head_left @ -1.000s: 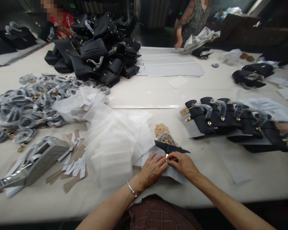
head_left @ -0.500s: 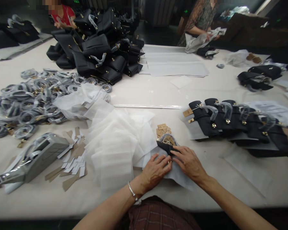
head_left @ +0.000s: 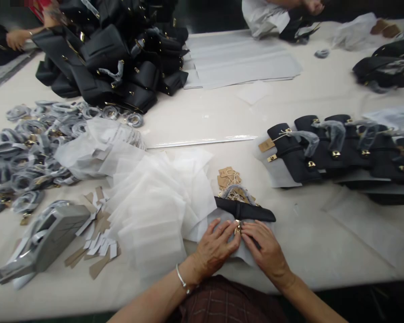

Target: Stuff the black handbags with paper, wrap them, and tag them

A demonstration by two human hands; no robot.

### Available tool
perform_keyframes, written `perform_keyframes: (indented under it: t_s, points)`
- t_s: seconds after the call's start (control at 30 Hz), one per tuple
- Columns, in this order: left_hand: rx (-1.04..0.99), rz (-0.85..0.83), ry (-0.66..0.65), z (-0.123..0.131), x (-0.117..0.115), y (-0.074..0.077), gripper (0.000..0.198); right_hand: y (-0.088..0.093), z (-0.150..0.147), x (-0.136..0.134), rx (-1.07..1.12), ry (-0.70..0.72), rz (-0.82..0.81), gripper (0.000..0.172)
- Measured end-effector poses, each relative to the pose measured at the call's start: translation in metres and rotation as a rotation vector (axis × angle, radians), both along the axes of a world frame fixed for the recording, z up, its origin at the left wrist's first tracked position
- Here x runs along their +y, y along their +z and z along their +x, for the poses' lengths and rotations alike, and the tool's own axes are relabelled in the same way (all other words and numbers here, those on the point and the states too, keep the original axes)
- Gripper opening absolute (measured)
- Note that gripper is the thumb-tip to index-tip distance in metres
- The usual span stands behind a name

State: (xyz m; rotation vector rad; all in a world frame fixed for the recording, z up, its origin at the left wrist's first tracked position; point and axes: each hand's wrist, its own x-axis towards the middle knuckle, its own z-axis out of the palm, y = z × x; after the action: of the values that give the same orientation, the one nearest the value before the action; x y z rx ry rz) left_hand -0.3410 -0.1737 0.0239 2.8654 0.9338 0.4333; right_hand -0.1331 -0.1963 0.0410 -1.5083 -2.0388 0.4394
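Observation:
In front of me a small black handbag (head_left: 251, 211) lies on the table, its wrapped handle (head_left: 238, 190) pointing away. Grey tissue paper (head_left: 242, 255) covers its near part and passes under my fingers. At the middle of its front is a gold clasp (head_left: 237, 227). My left hand (head_left: 215, 249) is closed at the left side of the clasp, thumb and fingertips against it. From the right, my right hand (head_left: 265, 249) grips the same spot with fingers bent together. Brown tags with string (head_left: 229, 176) lie just behind the handle.
White tissue sheets (head_left: 155, 215) spread to my left, beside a tape dispenser (head_left: 59, 233) and paper strips (head_left: 101, 242). Coiled straps (head_left: 27, 152) and piled black bags (head_left: 104, 54) lie beyond. Several bags (head_left: 296, 152) line the right. Co-workers' hands (head_left: 18, 39) show at the back.
My view has tilted down and come closer. My right hand has moved off the flap's top edge down to the clasp, uncovering the flap's right end. My left hand stays by the clasp.

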Motion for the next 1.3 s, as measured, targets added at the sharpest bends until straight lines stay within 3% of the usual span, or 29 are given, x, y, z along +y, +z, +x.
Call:
perform_keyframes:
  t_s: [0.07,0.17,0.3,0.37,0.57,0.77,0.9,1.07,1.3]
  points:
    - [0.001,0.025,-0.003,0.000,-0.001,0.000,0.034,0.012,0.000,0.014,-0.001,-0.101,-0.180,0.016]
    - [-0.010,0.055,-0.003,-0.001,-0.004,-0.003,0.032,0.026,0.002,0.042,-0.035,-0.166,-0.617,0.016]
    - [-0.016,0.058,-0.004,-0.002,-0.007,-0.006,0.032,0.029,0.006,0.078,0.062,-0.210,-1.169,0.012]
    - [-0.020,0.061,-0.011,-0.002,-0.007,-0.007,0.031,0.028,0.007,0.089,0.089,-0.210,-1.316,0.009]
    - [-0.034,0.052,-0.021,-0.003,-0.007,-0.003,0.030,0.029,0.000,0.107,0.062,-0.182,-1.549,0.009]
    - [-0.045,0.044,-0.034,-0.003,-0.007,-0.003,0.031,0.020,-0.006,0.102,0.036,-0.247,-1.564,0.012]
    - [-0.075,0.047,0.002,-0.001,-0.006,-0.005,0.029,0.017,-0.005,0.086,0.042,-0.297,-1.445,0.012]
    - [-0.062,0.005,0.015,0.003,-0.006,-0.001,0.027,0.020,0.000,0.069,0.213,-0.281,-1.218,0.011]
    - [-0.107,0.011,0.041,0.004,-0.009,-0.002,0.023,0.036,-0.010,0.066,-0.020,-0.149,-1.054,0.014]
